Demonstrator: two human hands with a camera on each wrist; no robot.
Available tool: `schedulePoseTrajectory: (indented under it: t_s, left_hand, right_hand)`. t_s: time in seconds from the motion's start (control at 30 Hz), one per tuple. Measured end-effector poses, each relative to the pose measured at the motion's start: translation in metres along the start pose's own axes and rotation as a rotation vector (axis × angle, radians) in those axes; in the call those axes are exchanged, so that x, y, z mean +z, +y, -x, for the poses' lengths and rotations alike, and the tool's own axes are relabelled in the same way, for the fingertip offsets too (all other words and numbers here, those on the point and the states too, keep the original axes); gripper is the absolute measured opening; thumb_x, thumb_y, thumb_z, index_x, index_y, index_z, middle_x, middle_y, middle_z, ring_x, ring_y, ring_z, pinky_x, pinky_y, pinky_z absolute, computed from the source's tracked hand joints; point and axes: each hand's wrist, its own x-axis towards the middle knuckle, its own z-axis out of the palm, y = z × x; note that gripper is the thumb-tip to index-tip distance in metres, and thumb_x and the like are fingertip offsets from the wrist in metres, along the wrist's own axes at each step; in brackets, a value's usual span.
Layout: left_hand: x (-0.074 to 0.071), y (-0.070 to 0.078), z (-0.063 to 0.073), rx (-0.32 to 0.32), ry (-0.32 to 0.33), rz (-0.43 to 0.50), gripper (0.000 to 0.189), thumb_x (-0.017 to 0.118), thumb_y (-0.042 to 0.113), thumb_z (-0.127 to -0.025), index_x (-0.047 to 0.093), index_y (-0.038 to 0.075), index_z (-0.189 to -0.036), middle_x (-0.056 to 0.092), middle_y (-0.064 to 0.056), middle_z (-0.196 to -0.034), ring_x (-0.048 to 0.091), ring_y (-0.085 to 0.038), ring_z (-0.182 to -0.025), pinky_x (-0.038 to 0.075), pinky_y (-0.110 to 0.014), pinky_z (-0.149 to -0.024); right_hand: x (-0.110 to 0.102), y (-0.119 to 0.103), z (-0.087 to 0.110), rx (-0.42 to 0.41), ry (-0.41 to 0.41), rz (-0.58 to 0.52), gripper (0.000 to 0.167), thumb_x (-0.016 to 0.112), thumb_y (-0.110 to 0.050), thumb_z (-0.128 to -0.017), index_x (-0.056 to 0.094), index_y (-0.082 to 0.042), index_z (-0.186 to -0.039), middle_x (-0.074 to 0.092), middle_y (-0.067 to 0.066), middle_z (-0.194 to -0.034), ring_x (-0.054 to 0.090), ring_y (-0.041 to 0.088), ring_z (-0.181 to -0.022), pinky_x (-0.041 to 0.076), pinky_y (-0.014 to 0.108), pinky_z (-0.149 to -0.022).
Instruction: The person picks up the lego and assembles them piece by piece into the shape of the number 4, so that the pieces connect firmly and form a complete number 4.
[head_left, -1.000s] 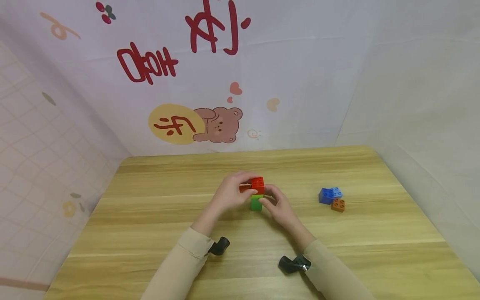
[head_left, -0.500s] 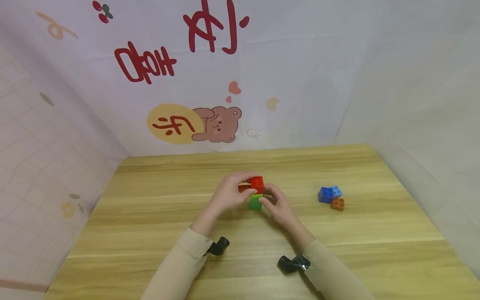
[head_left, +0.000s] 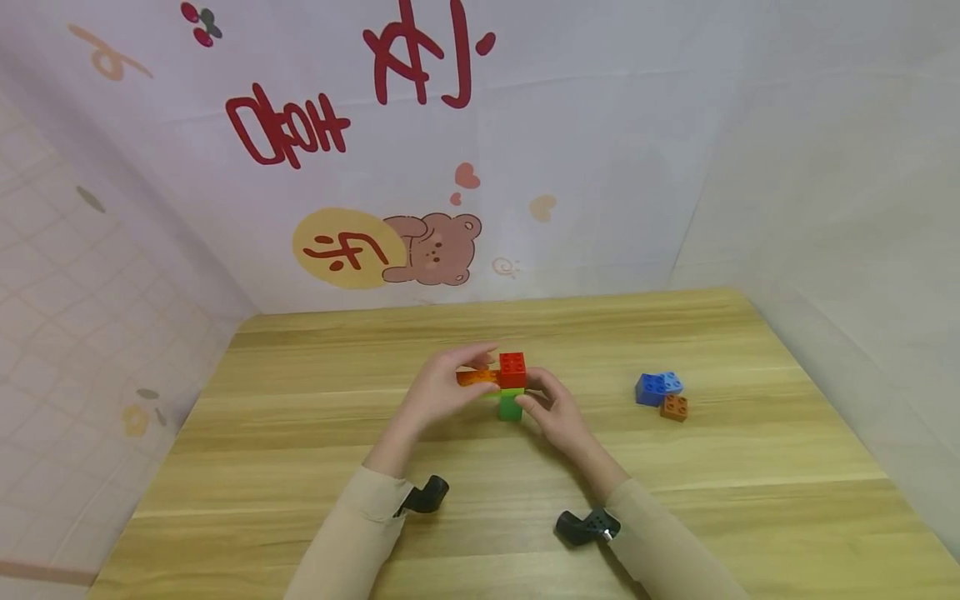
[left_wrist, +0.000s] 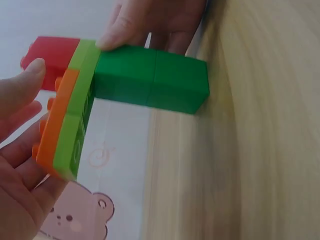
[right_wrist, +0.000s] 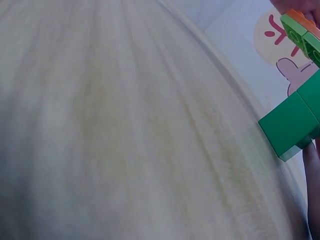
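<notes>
A tower of toy building bricks stands at the middle of the table, with two dark green bricks [left_wrist: 150, 77] stacked at its base. Across them lies a light green brick [left_wrist: 70, 142] that juts out to the left. On top sit a red brick [head_left: 512, 371] and, beside it over the overhang, an orange brick [head_left: 478, 377]. My right hand [head_left: 558, 417] pinches the tower from the right, its thumb near the joint of light and dark green. My left hand [head_left: 438, 390] is spread around the overhanging side, thumb and fingers parted, thumb tip overlapping the red brick in the left wrist view.
To the right on the wooden table [head_left: 750, 483] a blue brick [head_left: 649, 390], a light blue brick [head_left: 672, 382] and a brown-orange brick [head_left: 674, 407] lie close together. A printed white cloth [head_left: 600, 167] hangs behind the table and along its sides.
My left hand has let go of the red brick and drawn back to the left, uncovering the orange brick. My right hand keeps its grip on the tower.
</notes>
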Motion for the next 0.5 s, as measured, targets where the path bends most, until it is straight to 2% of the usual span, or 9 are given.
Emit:
schedulePoseTrajectory:
  t_s: [0.23, 0.4, 0.5]
  left_hand:
    - [-0.010, -0.009, 0.014, -0.082, 0.048, 0.011, 0.053, 0.083, 0.013, -0.081, 0.065, 0.011, -0.131, 0.071, -0.009, -0.114, 0.065, -0.022, -0.106, 0.047, -0.046, -0.100]
    - [-0.015, -0.015, 0.023, -0.120, 0.066, 0.073, 0.055, 0.084, 0.015, -0.081, 0.064, 0.012, -0.132, 0.069, -0.010, -0.118, 0.063, -0.023, -0.109, 0.048, -0.044, -0.099]
    - [-0.015, -0.019, 0.028, -0.138, 0.072, 0.134, 0.058, 0.084, 0.010, -0.080, 0.062, 0.010, -0.134, 0.068, -0.013, -0.121, 0.063, -0.027, -0.110, 0.050, -0.046, -0.097]
  right_hand:
    - [0.000, -0.001, 0.000, 0.031, 0.003, -0.027, 0.032, 0.064, 0.004, -0.094, 0.056, 0.009, -0.124, 0.058, 0.024, -0.125, 0.054, 0.035, -0.117, 0.043, 0.053, -0.103]
    - [0.000, -0.001, 0.000, 0.054, 0.002, -0.039, 0.033, 0.064, 0.003, -0.094, 0.056, 0.008, -0.125, 0.057, 0.024, -0.126, 0.053, 0.035, -0.118, 0.042, 0.053, -0.104]
    - [-0.001, -0.002, 0.000, 0.065, 0.004, -0.034, 0.033, 0.065, 0.001, -0.094, 0.057, 0.007, -0.126, 0.058, 0.023, -0.126, 0.054, 0.031, -0.117, 0.042, 0.051, -0.104]
